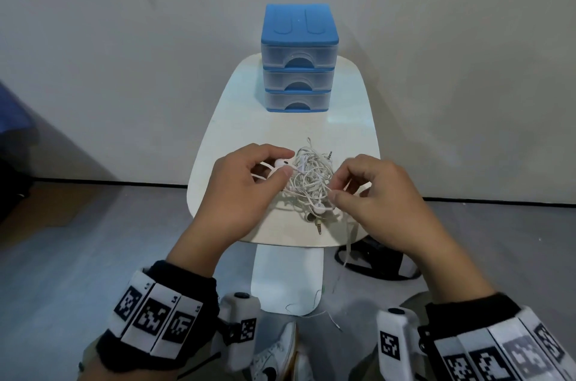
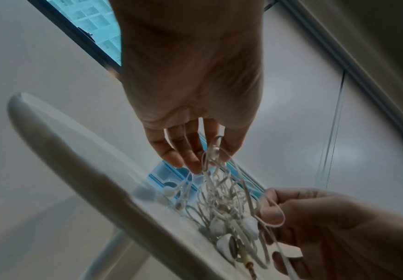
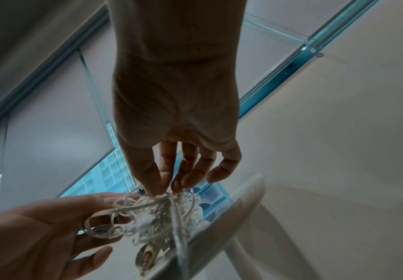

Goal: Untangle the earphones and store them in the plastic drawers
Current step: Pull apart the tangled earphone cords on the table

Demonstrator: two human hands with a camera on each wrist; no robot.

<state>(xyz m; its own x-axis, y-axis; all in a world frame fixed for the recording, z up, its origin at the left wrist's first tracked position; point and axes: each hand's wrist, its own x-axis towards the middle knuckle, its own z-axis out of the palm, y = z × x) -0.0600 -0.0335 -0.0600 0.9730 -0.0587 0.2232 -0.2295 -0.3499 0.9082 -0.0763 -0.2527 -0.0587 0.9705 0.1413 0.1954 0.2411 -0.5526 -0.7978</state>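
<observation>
Earphones (image 1: 307, 176) are sitting in one white knot near the tabletop's (image 1: 280, 128) front edge, no real long axis, one plug poking toward that edge. Left hand (image 1: 241, 190) is pinching an earbud (image 1: 282, 163) at the knot's left side; right hand (image 1: 378, 200) is pinching a cord strand on its right. Plastic drawers (image 1: 299, 61), all pushed in, are standing at the back edge.

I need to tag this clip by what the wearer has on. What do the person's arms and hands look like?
Both hands, left hand and right hand, are bare, with no gloves or rings visible. Each forearm wears a black cuff ringed with white blocks printed with black square-pattern markers. A white camera housing with a similar marker sits at each wrist.
</observation>
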